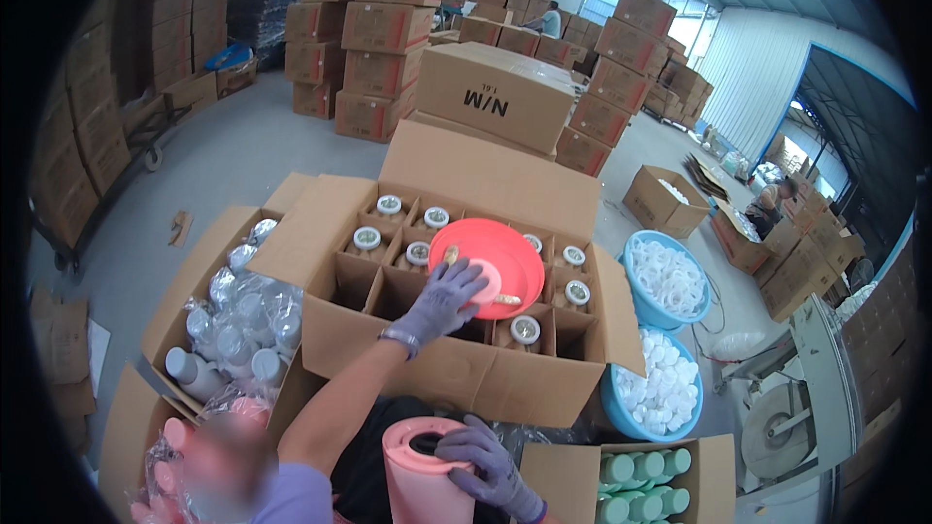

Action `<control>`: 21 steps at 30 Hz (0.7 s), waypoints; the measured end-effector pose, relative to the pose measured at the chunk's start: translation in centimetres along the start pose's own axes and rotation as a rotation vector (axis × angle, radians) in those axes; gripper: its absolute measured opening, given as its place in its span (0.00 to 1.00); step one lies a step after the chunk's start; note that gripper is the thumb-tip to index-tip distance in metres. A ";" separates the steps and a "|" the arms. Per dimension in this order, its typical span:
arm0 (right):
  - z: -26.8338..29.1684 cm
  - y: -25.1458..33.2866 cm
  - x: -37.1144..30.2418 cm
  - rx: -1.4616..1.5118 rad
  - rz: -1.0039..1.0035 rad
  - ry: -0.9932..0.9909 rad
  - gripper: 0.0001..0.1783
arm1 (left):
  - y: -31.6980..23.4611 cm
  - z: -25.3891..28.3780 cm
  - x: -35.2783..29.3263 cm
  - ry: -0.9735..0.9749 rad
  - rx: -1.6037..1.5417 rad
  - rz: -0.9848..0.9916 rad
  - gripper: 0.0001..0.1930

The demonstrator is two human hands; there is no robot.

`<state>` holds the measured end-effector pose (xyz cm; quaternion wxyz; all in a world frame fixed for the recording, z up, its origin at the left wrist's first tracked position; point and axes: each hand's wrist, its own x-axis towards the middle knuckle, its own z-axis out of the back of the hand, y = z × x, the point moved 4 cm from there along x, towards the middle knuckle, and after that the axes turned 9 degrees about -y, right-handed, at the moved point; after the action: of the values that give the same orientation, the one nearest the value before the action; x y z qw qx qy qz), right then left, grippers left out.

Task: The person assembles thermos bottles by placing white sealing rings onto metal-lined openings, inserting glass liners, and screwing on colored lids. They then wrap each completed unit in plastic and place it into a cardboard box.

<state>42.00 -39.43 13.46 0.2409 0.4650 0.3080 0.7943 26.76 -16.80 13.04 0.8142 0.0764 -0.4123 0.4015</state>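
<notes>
My left hand (442,306), in a grey-purple glove, reaches into a red-pink basin (524,267) and closes its fingers over a pink round lid (488,279). Two small tan pieces also lie in the basin, their kind unclear. The basin rests on top of an open divided carton (388,369) that holds glass jars (525,331) with pale lids. Nearer to me, my right hand (485,461), gloved alike, grips the rim of an upright pink flask (427,466) with a dark round opening in its top.
Left stands a carton of plastic-wrapped grey flasks (233,349), with pink ones (175,437) nearer. Blue tubs of white rings (668,277) and white caps (658,383) are to the right. A carton of green-topped items (641,485) is lower right. Stacked cartons (388,29) and two people stand farther off.
</notes>
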 end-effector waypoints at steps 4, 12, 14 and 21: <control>3.7 -0.3 -2.2 -0.096 -0.127 -0.217 0.15 | -5.9 4.2 -3.6 -0.075 -0.724 0.398 0.17; 0.2 -0.2 0.0 -0.174 -0.087 -0.325 0.16 | -9.4 4.3 -16.1 0.260 -1.373 0.733 0.24; 0.5 -1.4 -0.6 -0.068 -0.096 -0.329 0.15 | -9.2 4.6 -15.0 0.289 -1.254 0.667 0.20; 5.5 -4.8 -2.2 0.108 -0.545 -0.115 0.22 | -12.1 11.5 -15.8 0.091 -1.015 0.722 0.16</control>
<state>48.31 -36.08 10.84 0.4376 0.4213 0.4494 0.6551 23.12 -39.42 11.45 0.5788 -0.4812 -0.5165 0.4082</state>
